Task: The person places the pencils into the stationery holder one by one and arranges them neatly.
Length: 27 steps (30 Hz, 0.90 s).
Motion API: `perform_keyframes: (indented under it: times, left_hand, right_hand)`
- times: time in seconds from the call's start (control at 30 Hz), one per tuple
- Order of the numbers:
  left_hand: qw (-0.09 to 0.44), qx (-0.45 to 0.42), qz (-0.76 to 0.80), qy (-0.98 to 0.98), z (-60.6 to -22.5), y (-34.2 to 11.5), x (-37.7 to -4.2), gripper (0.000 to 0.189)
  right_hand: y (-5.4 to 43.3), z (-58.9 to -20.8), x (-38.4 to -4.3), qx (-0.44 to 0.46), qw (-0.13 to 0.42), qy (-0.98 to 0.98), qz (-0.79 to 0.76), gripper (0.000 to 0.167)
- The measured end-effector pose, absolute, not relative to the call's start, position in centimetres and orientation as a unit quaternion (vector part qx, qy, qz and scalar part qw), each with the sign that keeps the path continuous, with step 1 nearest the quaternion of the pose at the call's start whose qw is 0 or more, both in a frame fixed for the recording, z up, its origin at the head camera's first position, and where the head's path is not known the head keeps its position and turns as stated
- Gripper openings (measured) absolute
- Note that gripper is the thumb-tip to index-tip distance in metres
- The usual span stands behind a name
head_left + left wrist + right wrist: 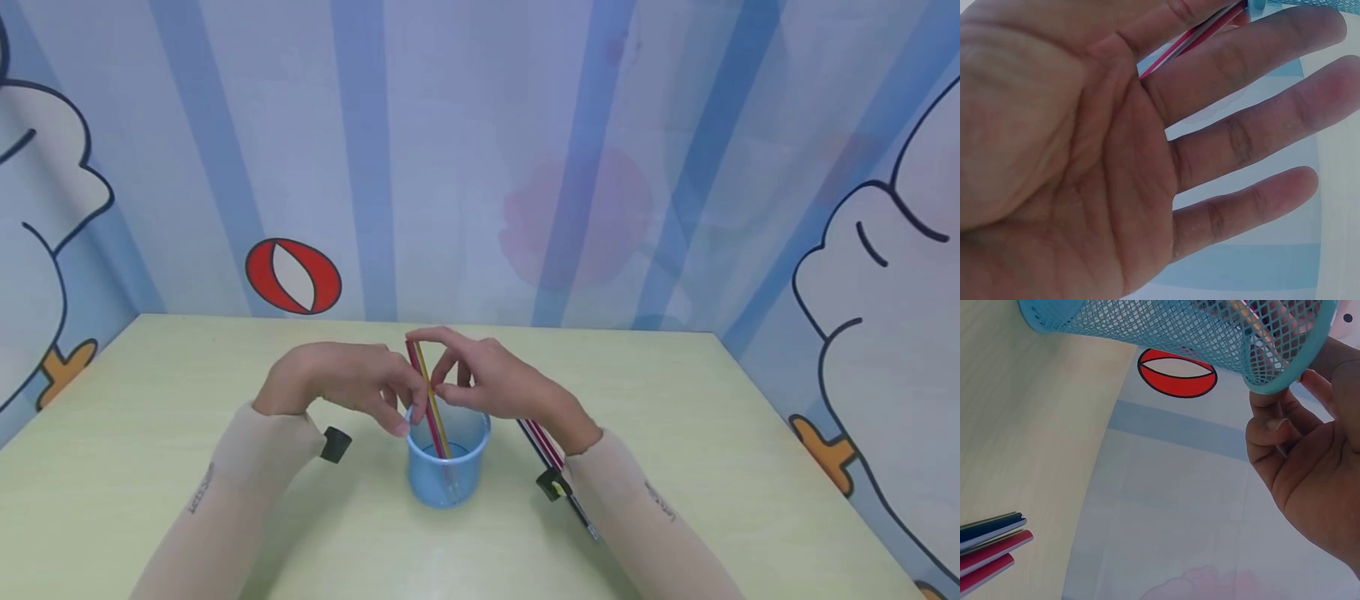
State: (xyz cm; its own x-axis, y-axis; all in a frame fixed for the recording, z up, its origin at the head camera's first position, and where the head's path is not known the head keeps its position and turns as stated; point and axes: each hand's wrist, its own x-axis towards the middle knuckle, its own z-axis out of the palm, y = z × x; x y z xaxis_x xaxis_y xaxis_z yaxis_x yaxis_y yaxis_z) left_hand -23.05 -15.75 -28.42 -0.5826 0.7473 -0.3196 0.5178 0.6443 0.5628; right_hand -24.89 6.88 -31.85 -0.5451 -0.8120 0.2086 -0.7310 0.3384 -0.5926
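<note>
A light blue mesh cup (444,479) stands upright on the table; its mesh side (1129,322) shows in the right wrist view. Two slim pencils (437,429), one red and one yellow, lean in it with their upper ends above the rim. My left hand (352,379) pinches the cup's left rim between thumb and index finger. Its other fingers spread fairly straight in the left wrist view. My right hand (491,375) holds the pencils, index fingertip at their top ends and thumb lower down. The exact contact there is partly hidden.
More pencils (543,442), red and dark, lie on the pale table (150,433) right of the cup, partly under my right forearm. Black wrist-worn pieces (336,444) sit by both sleeves. A striped blue backdrop (465,167) with cartoon figures rises behind the table.
</note>
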Motion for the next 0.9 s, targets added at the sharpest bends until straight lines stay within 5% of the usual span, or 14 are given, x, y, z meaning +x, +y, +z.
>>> perform_keyframes:
  times: [0.9]
  left_hand:
    - [0.274,0.365,0.199,0.868,-28.3,-15.8,-23.1,0.013]
  right_hand:
    - [8.9,-30.8,-25.5,-0.441,0.078,0.838,-0.313,0.062]
